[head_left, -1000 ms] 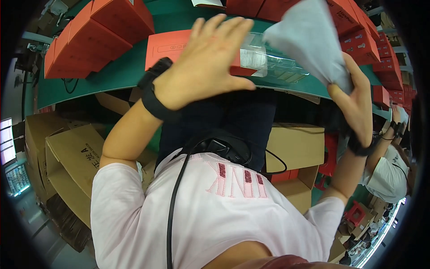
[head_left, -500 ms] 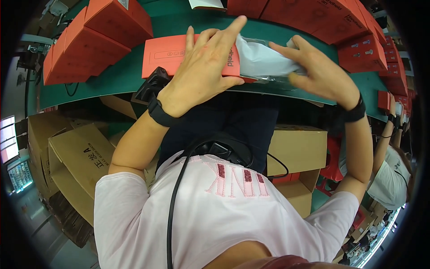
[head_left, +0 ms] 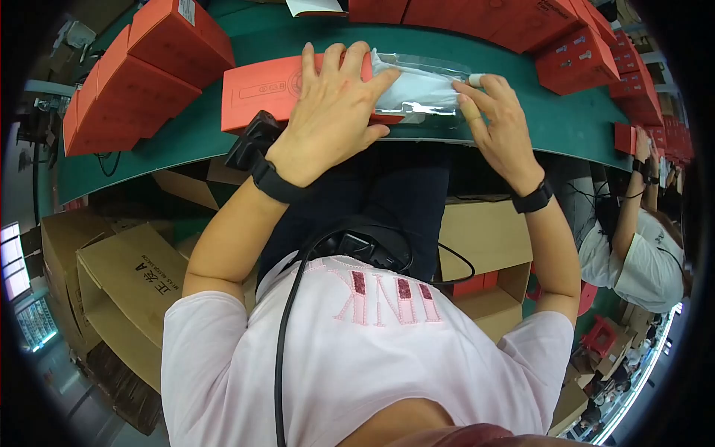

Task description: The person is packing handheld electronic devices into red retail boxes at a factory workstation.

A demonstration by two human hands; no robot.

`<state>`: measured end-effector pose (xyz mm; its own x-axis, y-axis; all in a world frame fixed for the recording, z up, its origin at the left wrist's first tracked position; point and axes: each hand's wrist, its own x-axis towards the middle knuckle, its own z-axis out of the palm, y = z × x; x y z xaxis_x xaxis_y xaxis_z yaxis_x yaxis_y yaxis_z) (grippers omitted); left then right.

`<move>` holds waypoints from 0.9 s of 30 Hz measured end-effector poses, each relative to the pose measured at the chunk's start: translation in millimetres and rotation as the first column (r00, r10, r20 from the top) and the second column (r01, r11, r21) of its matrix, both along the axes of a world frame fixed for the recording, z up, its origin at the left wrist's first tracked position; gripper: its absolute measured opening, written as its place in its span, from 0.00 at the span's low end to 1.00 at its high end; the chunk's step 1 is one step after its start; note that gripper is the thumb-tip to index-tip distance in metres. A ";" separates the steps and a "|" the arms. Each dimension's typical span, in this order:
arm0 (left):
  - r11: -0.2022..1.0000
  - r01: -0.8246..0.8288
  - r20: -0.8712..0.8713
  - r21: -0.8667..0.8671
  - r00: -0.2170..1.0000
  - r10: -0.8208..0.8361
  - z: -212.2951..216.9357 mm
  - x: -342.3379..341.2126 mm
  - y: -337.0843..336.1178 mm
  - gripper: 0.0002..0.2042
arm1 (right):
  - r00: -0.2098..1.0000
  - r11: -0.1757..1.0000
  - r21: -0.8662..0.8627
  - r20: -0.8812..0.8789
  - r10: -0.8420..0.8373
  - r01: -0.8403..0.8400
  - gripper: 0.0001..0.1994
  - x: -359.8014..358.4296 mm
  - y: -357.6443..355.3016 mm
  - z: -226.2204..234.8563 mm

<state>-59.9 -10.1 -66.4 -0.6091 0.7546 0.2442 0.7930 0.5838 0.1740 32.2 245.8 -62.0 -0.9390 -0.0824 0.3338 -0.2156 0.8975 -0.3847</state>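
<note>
Head view. The person's left hand [head_left: 331,112] lies flat, palm down, fingers [head_left: 350,63] spread and extended across a flat rectangular orange-red carton [head_left: 261,89] with matte card faces. The fingertips reach onto a clear, glossy plastic bag [head_left: 424,86] holding a soft white folded item. The bag lies at the near edge of the green worktop [head_left: 566,123], overlapping the carton's right end. The right hand [head_left: 499,123] rests on the bag's right end, fingers loosely curved and pressing down, not closed around anything. Both wrists carry black bands.

Stacks of matching orange-red cartons [head_left: 141,67] stand at the worktop's left and along its far edge [head_left: 521,26]. Below the worktop stand open brown corrugated cardboard boxes [head_left: 119,290]. At the right, another person [head_left: 640,253] in a white shirt works at the same worktop.
</note>
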 end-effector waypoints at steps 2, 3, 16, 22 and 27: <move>0.997 0.073 -0.007 0.033 0.997 -0.072 -0.1 -5.5 -7.0 0.45 | 0.995 0.998 -0.034 -0.087 0.050 -0.053 0.18 -6.3 4.1 1.9; 0.997 0.070 -0.014 0.031 0.998 -0.069 3.6 -6.7 -15.5 0.45 | 0.990 0.976 -0.186 -0.059 -0.125 0.112 0.20 -4.4 3.7 5.5; 0.900 0.081 0.008 0.428 0.996 -0.093 17.5 -15.4 -26.7 0.44 | 0.973 0.928 -0.354 0.228 -0.038 0.119 0.24 -10.7 -60.3 31.5; 0.519 -0.042 0.098 0.854 0.992 -0.081 28.3 -10.2 -1.4 0.50 | 0.905 0.993 -0.067 -0.422 0.059 -0.096 0.29 -4.4 -38.7 129.4; 0.458 -0.105 0.190 0.883 0.971 -0.144 8.8 9.0 20.9 0.58 | 0.984 0.922 -0.382 -0.178 -0.002 -0.067 0.47 -5.7 -61.8 129.9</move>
